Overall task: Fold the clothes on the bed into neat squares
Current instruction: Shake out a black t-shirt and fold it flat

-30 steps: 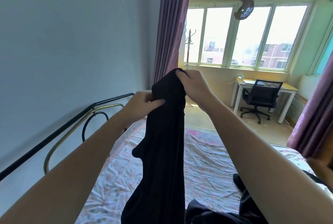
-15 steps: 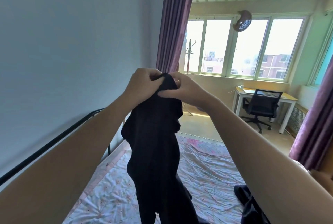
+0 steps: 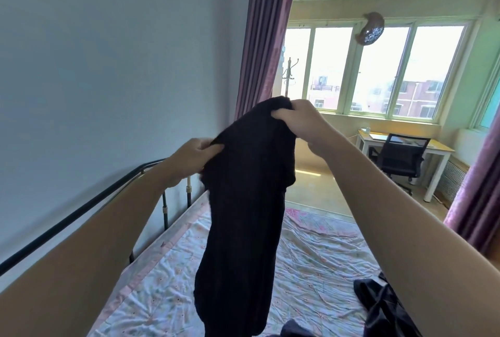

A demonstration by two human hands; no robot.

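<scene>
Since a moment ago my hands have drawn apart along the top of the black garment [image 3: 243, 201], which hangs in the air above the bed [image 3: 319, 261], its lower end dangling close to the sheet. My right hand [image 3: 300, 120] is raised higher, fingers curled over a bunched corner, arm stretched forward. My left hand [image 3: 193, 156] sits lower and pinches the opposite edge between thumb and fingers. Another dark piece of clothing [image 3: 378, 307] lies crumpled on the floral sheet at my right.
</scene>
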